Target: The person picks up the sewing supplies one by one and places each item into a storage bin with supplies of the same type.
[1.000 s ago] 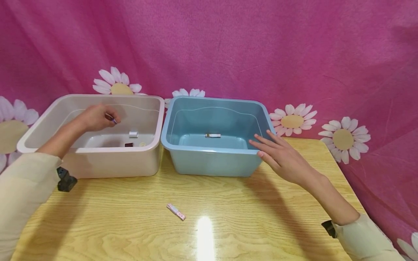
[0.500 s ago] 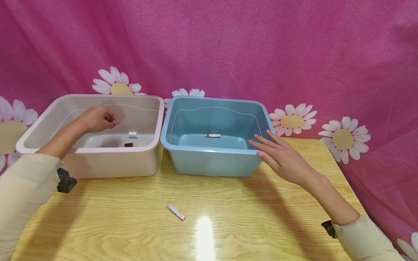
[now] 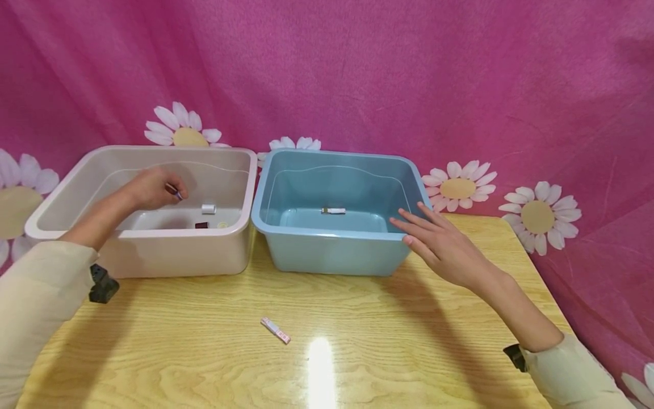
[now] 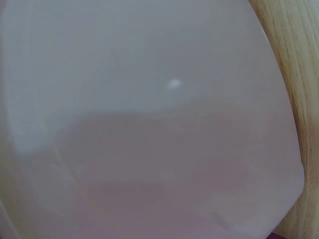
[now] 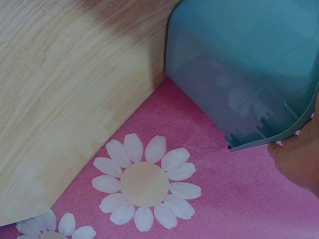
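Observation:
Over the inside of the beige bin (image 3: 174, 255), my left hand (image 3: 153, 187) pinches a small dark thing with a pale purplish edge (image 3: 174, 191); the fingers hide most of it, and I cannot tell its kind. On the bin's floor lie a white spool-like cylinder (image 3: 208, 209), a dark brown piece (image 3: 201, 225) and a small pale-yellow round piece (image 3: 222, 225). My right hand (image 3: 447, 247) rests with fingers spread at the right rim of the blue bin (image 3: 337, 250). In that bin lies a small white-and-brown strip (image 3: 333, 211).
A pink-and-white folded strip with printed marks (image 3: 276, 330) lies on the wooden table (image 3: 214, 352) in front of the bins. The two bins stand side by side, rims nearly meeting. Behind them hangs a pink cloth (image 3: 327, 74) with daisies.
The left hand stays over the beige bin with only a tiny shift, still pinching the small dark thing. The right hand keeps its place at the blue rim.

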Demonstrator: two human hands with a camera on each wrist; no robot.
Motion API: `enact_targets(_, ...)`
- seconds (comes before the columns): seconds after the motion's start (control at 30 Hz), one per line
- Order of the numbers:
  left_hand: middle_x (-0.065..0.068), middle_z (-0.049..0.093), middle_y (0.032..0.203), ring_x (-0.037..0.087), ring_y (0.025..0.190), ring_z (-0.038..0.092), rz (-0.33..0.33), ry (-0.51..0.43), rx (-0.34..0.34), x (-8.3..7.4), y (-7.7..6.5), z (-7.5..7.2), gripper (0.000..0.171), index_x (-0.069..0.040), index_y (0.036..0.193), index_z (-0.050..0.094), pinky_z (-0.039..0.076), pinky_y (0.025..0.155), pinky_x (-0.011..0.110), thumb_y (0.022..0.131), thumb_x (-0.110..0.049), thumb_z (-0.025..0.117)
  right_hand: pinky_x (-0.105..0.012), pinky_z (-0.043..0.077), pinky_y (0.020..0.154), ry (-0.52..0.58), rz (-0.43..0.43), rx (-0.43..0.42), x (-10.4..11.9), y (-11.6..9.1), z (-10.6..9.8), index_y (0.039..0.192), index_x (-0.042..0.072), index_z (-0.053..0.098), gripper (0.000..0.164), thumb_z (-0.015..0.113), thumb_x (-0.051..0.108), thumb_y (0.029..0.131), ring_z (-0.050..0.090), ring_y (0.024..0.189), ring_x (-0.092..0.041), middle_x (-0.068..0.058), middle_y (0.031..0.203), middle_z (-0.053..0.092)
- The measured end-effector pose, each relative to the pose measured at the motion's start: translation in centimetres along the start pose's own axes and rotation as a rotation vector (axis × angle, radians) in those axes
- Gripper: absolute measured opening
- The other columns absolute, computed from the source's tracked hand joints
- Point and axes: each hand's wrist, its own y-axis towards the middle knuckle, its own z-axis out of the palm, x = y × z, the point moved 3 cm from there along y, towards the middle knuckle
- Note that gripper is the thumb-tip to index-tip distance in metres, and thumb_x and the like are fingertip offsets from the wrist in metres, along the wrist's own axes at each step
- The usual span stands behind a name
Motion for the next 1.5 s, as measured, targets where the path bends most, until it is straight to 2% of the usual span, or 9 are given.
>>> enact_targets(0.17, 0.014, 0.065, 0.088, 0.033, 0.087, 0.059, 0.023, 0.002, 0.055, 0.0, 0.2, 0.6, 0.011, 0.001, 0.086, 0.070, 0.054, 0.079, 0.050, 0.086, 0.012, 0.065, -0.061, 0.023, 0.112, 0.008, 0.004, -0.008, 0.0, 0.0, 0.0, 0.150, 0.018, 0.047, 0.048, 0.055, 0.024, 0.104, 0.020, 0.147, -0.041, -0.010, 0.154, 0.041)
enact_targets(0.33, 0.013, 0.065, 0.092, 0.033, 0.089, 0.058, -0.001, -0.006, 0.102, 0.0, 0.2, 0.9, 0.011, 0.001, 0.089, 0.069, 0.054, 0.081, 0.051, 0.087, 0.011, 0.065, -0.061, 0.022, 0.112, 0.008, 0.008, -0.007, 0.1, 0.0, 0.1, 0.150, 0.018, 0.047, 0.048, 0.055, 0.024, 0.104, 0.021, 0.146, -0.041, -0.010, 0.155, 0.040)
enact_targets(0.8, 0.015, 0.066, 0.090, 0.031, 0.086, 0.059, 0.002, -0.016, 0.152, -0.3, 0.0, 0.9, 0.012, 0.002, 0.090, 0.069, 0.055, 0.080, 0.050, 0.087, 0.012, 0.064, -0.061, 0.022, 0.113, 0.011, 0.012, 0.000, 0.1, 0.0, 0.0, 0.151, 0.018, 0.047, 0.048, 0.055, 0.024, 0.104, 0.020, 0.147, -0.041, -0.010, 0.155, 0.040)
enact_targets(1.07, 0.018, 0.067, 0.090, 0.039, 0.091, 0.063, 0.040, 0.030, 0.139, -0.1, 0.1, 0.8, 0.011, 0.004, 0.089, 0.069, 0.054, 0.081, 0.052, 0.084, 0.012, 0.064, -0.061, 0.022, 0.113, 0.010, 0.034, 0.009, 0.0, 0.0, -0.1, 0.151, 0.020, 0.046, 0.048, 0.055, 0.027, 0.104, 0.018, 0.148, -0.038, -0.007, 0.156, 0.039)
enact_targets(1.27, 0.017, 0.068, 0.088, 0.038, 0.091, 0.066, 0.097, 0.037, 0.120, -0.4, -0.1, 0.5, 0.010, 0.006, 0.089, 0.068, 0.055, 0.076, 0.041, 0.082, 0.012, 0.063, -0.061, 0.022, 0.113, 0.007, 0.026, 0.009, 0.1, 0.0, -0.1, 0.151, 0.020, 0.046, 0.048, 0.054, 0.026, 0.104, 0.018, 0.148, -0.039, -0.008, 0.156, 0.039)
enact_targets(1.37, 0.016, 0.069, 0.089, 0.037, 0.092, 0.066, 0.101, 0.054, 0.100, -0.8, -0.4, 0.2, 0.007, 0.004, 0.089, 0.068, 0.052, 0.075, 0.039, 0.085, 0.008, 0.064, -0.061, 0.023, 0.112, 0.002, 0.015, 0.003, 0.1, 0.0, -0.1, 0.150, 0.019, 0.047, 0.047, 0.053, 0.026, 0.105, 0.019, 0.147, -0.040, -0.009, 0.155, 0.040)
enact_targets(1.5, 0.017, 0.069, 0.093, 0.037, 0.094, 0.065, 0.096, 0.059, 0.067, -1.6, -0.8, 0.0, 0.007, 0.004, 0.095, 0.069, 0.052, 0.078, 0.044, 0.091, 0.002, 0.064, -0.061, 0.023, 0.112, 0.000, 0.015, 0.000, 0.1, 0.1, -0.1, 0.150, 0.019, 0.048, 0.046, 0.053, 0.026, 0.105, 0.020, 0.147, -0.040, -0.009, 0.155, 0.040)
